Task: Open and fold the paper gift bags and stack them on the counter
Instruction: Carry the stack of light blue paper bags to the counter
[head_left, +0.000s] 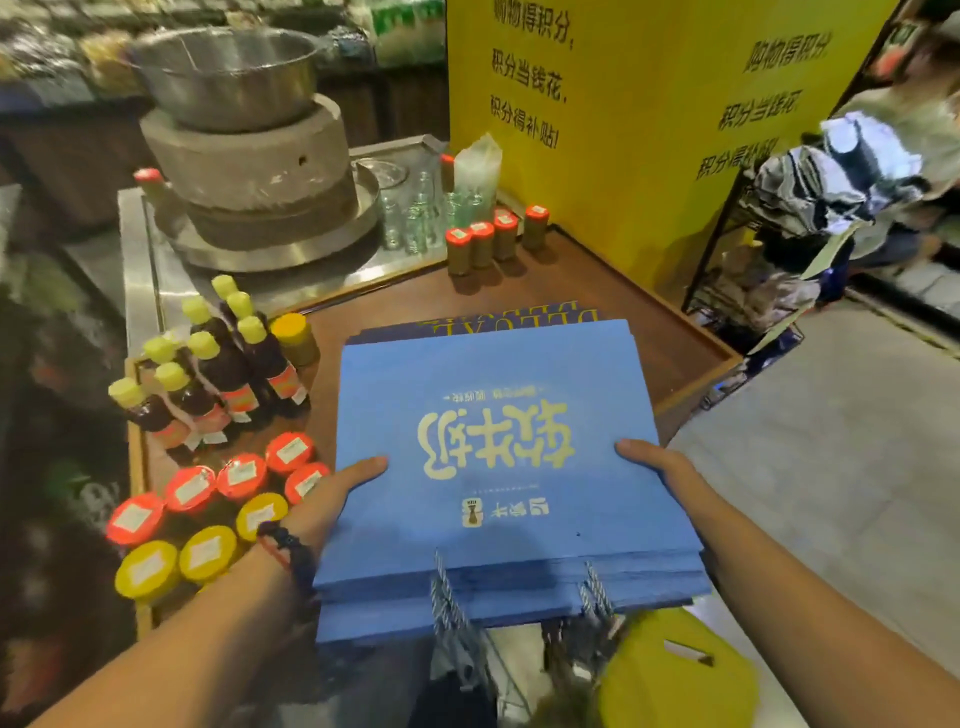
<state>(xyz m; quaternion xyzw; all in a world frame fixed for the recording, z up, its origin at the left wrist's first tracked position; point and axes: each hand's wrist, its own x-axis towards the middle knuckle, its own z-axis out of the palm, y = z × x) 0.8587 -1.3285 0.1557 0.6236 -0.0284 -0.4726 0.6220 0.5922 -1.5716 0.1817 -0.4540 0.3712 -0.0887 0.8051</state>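
A stack of flat blue paper gift bags (498, 457) with pale yellow lettering lies over the near edge of the brown wooden counter (597, 291). Its twisted rope handles (452, 603) hang off the near side. My left hand (332, 499) grips the stack's left edge, thumb on top. My right hand (660, 467) grips the right edge the same way. Under the far end of the stack a darker blue bag (509, 317) with yellow letters shows.
Left of the bags stand dark bottles with yellow caps (218, 374) and jars with red and yellow lids (208, 514). Small red-capped bottles (493, 239) stand at the back by a yellow sign (649, 130). A stone mill (249, 156) sits behind. A person (883, 171) is at the right.
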